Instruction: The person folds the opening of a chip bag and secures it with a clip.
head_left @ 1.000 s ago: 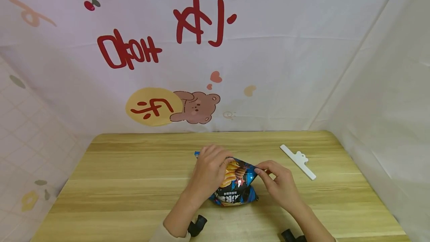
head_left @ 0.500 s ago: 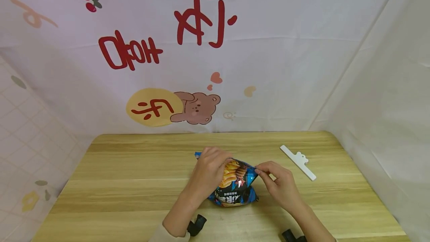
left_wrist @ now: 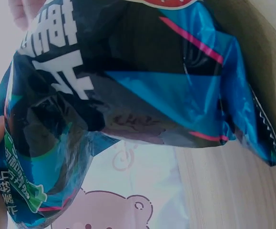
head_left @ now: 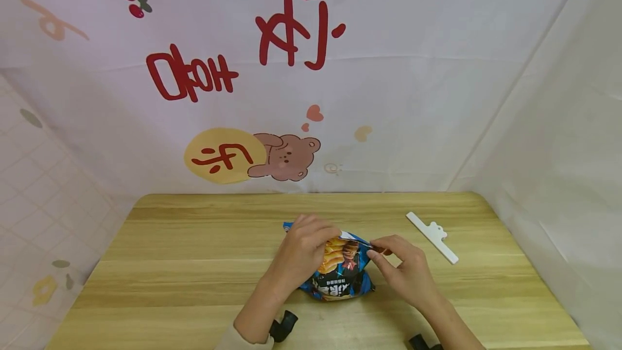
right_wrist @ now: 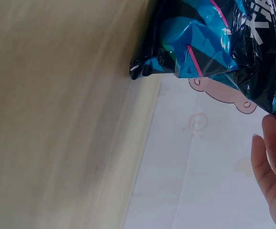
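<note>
A blue and black potato chip bag (head_left: pixel 335 271) stands on the wooden table between both hands, pictures of chips on its front. My left hand (head_left: pixel 303 242) grips its top edge toward the left, covering much of that side. A blue corner pokes out beyond the knuckles. My right hand (head_left: pixel 403 263) pinches the top right corner between thumb and forefinger. A pale strip shows along the top edge between the hands. In the left wrist view the bag (left_wrist: pixel 142 90) fills most of the picture. The right wrist view has the right hand's fingers (right_wrist: pixel 273 148) right at the bag's edge.
A white bar-shaped clip (head_left: pixel 432 236) lies on the table (head_left: pixel 194 263) to the right, beyond the right hand. Black wrist-worn pieces (head_left: pixel 284 325) show under the forearms. A white printed cloth (head_left: pixel 413 96) hangs behind the table and at its sides.
The bag's top edge now shows a pale strip, and its right corner looks turned over at the right fingers. The left hand keeps its grip. The head view has shifted slightly.
</note>
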The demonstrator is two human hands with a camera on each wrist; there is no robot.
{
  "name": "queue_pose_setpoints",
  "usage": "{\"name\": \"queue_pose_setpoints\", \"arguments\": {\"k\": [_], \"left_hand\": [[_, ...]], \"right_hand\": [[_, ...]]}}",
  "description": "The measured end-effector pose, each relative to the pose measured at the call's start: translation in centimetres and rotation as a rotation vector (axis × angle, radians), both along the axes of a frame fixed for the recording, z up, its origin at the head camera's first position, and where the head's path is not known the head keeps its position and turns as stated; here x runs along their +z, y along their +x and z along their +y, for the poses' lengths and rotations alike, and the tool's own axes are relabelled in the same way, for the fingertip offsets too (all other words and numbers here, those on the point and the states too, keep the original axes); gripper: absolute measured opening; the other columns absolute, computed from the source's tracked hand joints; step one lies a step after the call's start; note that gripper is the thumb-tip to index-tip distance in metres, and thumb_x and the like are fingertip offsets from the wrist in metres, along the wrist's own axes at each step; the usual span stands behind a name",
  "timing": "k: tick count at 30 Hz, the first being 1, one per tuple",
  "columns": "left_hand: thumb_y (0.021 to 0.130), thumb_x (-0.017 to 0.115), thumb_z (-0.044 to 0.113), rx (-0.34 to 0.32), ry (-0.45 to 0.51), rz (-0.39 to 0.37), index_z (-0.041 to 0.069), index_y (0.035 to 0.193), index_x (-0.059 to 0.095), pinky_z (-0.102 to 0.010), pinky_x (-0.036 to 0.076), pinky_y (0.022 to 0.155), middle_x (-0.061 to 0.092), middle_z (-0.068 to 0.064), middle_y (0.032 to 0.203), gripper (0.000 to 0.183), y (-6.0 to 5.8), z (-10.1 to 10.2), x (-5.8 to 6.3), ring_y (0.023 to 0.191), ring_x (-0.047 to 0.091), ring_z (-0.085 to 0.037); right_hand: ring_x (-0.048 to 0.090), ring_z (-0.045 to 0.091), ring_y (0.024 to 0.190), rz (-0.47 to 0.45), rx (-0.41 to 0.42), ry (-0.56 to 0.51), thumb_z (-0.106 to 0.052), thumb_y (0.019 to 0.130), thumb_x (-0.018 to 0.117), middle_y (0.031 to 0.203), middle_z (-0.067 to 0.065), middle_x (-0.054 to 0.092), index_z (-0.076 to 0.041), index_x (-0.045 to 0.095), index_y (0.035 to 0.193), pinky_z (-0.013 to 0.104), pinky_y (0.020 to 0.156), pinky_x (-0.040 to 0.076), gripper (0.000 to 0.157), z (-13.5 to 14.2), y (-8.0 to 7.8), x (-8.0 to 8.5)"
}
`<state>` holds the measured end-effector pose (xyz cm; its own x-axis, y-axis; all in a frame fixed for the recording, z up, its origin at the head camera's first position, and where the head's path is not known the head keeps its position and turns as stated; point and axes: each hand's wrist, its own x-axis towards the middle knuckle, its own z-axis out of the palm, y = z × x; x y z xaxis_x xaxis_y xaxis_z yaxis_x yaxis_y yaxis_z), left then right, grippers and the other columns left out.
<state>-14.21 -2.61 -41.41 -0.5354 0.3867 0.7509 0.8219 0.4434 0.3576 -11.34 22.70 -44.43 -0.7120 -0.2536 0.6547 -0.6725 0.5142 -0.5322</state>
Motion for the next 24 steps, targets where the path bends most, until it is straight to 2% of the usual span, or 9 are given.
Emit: {"name": "queue_pose_setpoints", "arguments": {"k": [7, 13, 18, 24], "left_hand": [[0.085, 0.068, -0.017, -0.013, -0.018, -0.001, 0.007, 0.098, 0.081, -0.033, 0.055, 0.090, 0.078, -0.003, 0.101, 0.031, 0.06, -0.12, 0.17, 0.096, 0.071, -0.019], [0.086, 0.070, -0.008, -0.001, -0.006, 0.002, 0.006, 0.095, 0.081, -0.035, 0.055, 0.092, 0.078, -0.004, 0.100, 0.020, 0.09, 0.03, 0.14, 0.097, 0.070, -0.019], [0.088, 0.080, 0.008, 0.008, 0.004, -0.015, 0.009, 0.091, 0.081, -0.036, 0.053, 0.095, 0.076, -0.001, 0.097, 0.004, 0.15, 0.18, 0.11, 0.097, 0.069, -0.017], [0.089, 0.084, 0.009, 0.019, -0.015, -0.021, 0.007, 0.097, 0.081, -0.035, 0.053, 0.096, 0.077, -0.001, 0.099, 0.009, 0.15, 0.12, 0.20, 0.099, 0.070, -0.017]], "right_hand": [[0.063, 0.009, 0.079, -0.019, -0.029, -0.025, 0.007, 0.090, 0.076, 0.094, 0.002, 0.075, -0.013, 0.078, 0.107, 0.018, 0.069, 0.050, 0.026, -0.18, 0.13, 0.08], [0.064, 0.009, 0.079, -0.007, -0.025, -0.015, 0.010, 0.083, 0.081, 0.095, -0.001, 0.075, -0.013, 0.078, 0.106, 0.015, 0.061, 0.049, 0.032, -0.34, -0.01, -0.11], [0.065, 0.008, 0.079, 0.011, -0.020, 0.005, 0.012, 0.080, 0.082, 0.094, -0.004, 0.074, -0.011, 0.078, 0.105, 0.016, 0.066, 0.053, 0.034, -0.40, -0.18, -0.12], [0.064, 0.007, 0.078, 0.010, -0.007, 0.018, 0.013, 0.079, 0.083, 0.092, -0.005, 0.073, -0.009, 0.077, 0.103, 0.019, 0.070, 0.055, 0.033, -0.37, -0.29, -0.11]]}}
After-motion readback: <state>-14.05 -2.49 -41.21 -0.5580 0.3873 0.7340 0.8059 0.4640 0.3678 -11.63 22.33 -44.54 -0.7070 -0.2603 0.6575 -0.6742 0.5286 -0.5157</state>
